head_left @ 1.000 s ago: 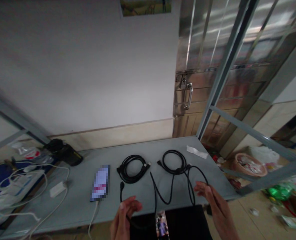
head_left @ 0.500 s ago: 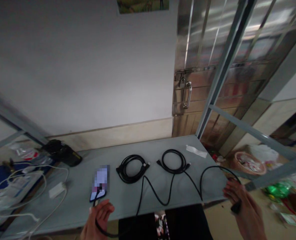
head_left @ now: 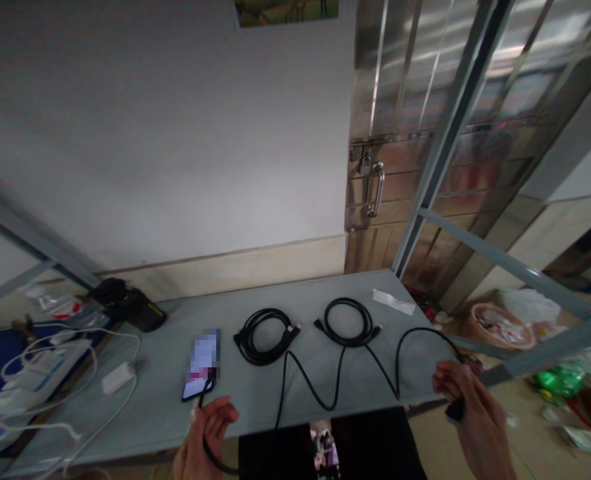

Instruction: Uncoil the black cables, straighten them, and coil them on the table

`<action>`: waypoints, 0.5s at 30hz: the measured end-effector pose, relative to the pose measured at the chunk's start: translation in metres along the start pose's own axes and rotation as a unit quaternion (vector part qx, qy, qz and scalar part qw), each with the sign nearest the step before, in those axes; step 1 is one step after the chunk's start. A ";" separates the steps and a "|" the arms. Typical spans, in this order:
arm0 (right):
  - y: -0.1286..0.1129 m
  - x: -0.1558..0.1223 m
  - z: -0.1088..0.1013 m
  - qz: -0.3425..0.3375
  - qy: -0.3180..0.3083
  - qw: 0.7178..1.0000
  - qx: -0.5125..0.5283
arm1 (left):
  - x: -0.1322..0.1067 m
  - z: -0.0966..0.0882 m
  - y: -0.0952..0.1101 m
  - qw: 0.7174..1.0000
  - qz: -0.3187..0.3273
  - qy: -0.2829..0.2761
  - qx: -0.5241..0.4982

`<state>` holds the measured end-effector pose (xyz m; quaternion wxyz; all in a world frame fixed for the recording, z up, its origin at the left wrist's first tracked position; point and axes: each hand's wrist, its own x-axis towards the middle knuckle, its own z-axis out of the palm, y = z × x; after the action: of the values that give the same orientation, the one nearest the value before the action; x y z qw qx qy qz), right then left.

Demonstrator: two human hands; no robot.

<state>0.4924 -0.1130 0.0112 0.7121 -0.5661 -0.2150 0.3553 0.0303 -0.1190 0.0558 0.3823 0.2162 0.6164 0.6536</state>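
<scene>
The right hand (head_left: 472, 417) pinches a black plug (head_left: 456, 409) on a long black cable (head_left: 398, 367). The cable goes in a wavy line to the left, along the front of the table (head_left: 295, 300). The left hand (head_left: 208, 433) is curled around a black cord (head_left: 214, 455) that goes up to a phone (head_left: 202, 363), so this hand is nearer the phone.

The person's bare left hand (head_left: 208, 435) is hovering near the bottom edge of the view with its fingers curled inward, while the bare right hand (head_left: 470, 419) is hovering well apart, its fingers bent closed and its wrist angling downward.
</scene>
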 end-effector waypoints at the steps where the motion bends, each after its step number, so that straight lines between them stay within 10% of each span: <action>1: 0.001 -0.002 0.002 -0.001 -0.007 1.000 -0.005 | -0.001 0.001 0.000 1.000 0.001 -0.004 0.001; 15: 0.024 -0.050 0.043 -0.086 -0.249 0.934 -0.240 | -0.009 0.026 -0.013 0.996 -0.043 -0.076 0.027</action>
<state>0.4227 -0.1201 0.0047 0.5063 -0.5929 -0.5121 0.3604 0.0588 -0.1096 0.0484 0.4499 0.2487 0.6115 0.6015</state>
